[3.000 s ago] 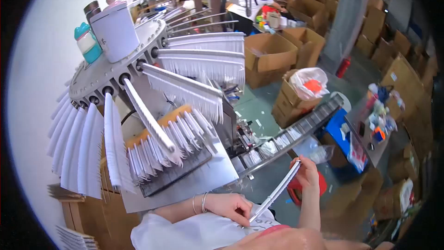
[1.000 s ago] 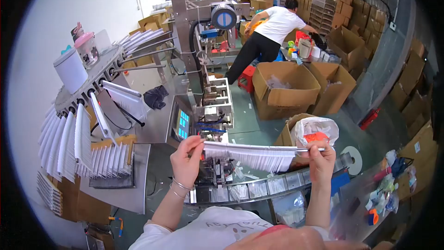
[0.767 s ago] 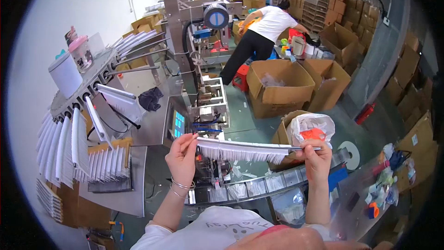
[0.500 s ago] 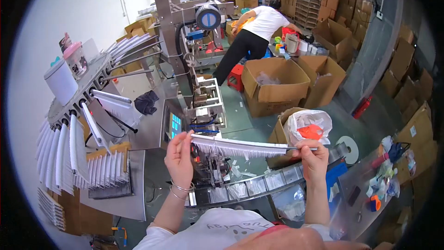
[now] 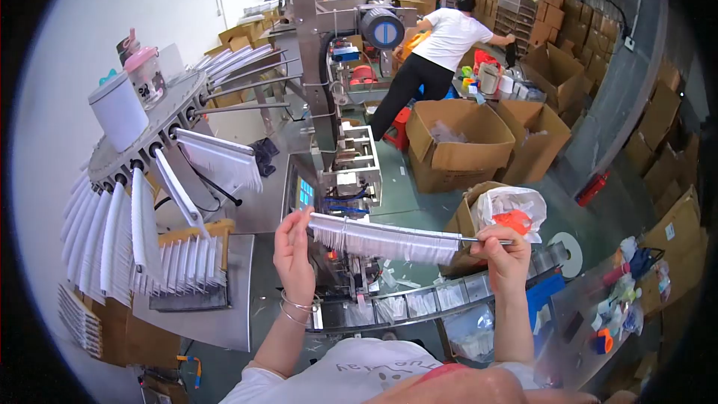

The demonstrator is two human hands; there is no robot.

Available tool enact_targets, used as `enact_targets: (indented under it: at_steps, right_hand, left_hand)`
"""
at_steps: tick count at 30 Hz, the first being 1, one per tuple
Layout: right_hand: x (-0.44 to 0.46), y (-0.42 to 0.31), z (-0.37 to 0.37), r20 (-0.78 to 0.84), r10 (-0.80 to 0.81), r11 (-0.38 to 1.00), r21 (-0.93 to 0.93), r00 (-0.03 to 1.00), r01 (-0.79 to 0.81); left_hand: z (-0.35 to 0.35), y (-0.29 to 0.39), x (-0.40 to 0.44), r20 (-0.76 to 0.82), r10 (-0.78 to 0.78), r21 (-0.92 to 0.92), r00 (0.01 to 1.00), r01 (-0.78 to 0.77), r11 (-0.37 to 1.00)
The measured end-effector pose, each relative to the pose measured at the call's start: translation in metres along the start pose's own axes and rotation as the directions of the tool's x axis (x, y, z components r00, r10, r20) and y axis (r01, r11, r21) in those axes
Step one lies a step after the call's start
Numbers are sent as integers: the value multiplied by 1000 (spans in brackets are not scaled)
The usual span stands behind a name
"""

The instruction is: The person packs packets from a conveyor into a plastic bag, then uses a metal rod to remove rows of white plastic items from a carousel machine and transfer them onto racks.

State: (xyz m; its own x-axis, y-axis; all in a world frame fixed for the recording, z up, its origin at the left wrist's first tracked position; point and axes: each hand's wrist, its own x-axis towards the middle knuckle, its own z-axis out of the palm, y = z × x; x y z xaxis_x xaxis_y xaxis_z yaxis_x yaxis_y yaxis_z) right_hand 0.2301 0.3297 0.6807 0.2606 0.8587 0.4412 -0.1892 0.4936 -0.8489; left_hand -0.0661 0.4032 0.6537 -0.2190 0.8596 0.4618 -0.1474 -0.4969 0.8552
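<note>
Between my two hands hangs a rod of white strips [image 5: 385, 238], its thin pieces pointing down. My left hand [image 5: 294, 251] pinches the rod's left end. At the other end, my right hand [image 5: 505, 252] grips the bare metal tip. To the left stands a round rack [image 5: 161, 114] with spokes, several of them loaded with similar white strips. Below it, more white pieces stand in rows in a holder [image 5: 187, 265] on a metal table [image 5: 243, 292]. A segmented conveyor [image 5: 422, 303] carrying white packets runs beneath the held rod.
A machine with a lit screen [image 5: 305, 193] is ahead. Open cardboard boxes [image 5: 461, 153] stand beyond, with a white bag [image 5: 512, 209] in a nearer box. A person [image 5: 441, 49] leans over a cluttered table. Small items lie on a table [image 5: 576, 322] at right.
Since three seconds ago, my left hand has risen from my lap, and the rod has gone from slanted to nearly level in front of me. The view has turned right.
</note>
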Motion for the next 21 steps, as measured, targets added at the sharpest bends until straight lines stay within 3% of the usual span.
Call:
enact_targets:
  at_steps: [3,7,9,13,15,17,21]
  right_hand:
    - [0,1,15,-20,0,1000,23,1000,0]
    - [-4,5,23,47,-28,1000,-10,999,28]
    - [-1,7,17,-62,48,999,16,997,-47]
    - [9,16,21,-7,92,996,2,996,-92]
    - [28,26,17,-61,71,997,44,996,-68]
    - [51,33,4,-10,85,988,129,996,-83]
    - [92,26,3,117,161,966,183,980,-181]
  left_hand:
    - [-8,-4,-3,-17,-38,-96,999,36,995]
    - [-21,-10,4,16,-27,-64,1000,28,998]
    - [-16,-12,4,15,-32,-94,999,33,995]
    - [-16,-9,15,-15,-18,-44,1000,17,999]
    - [-13,-7,21,45,-29,-30,999,31,999]
    - [-5,-6,27,70,-94,-86,993,100,991]
    - [11,-29,42,95,66,-91,993,-58,994]
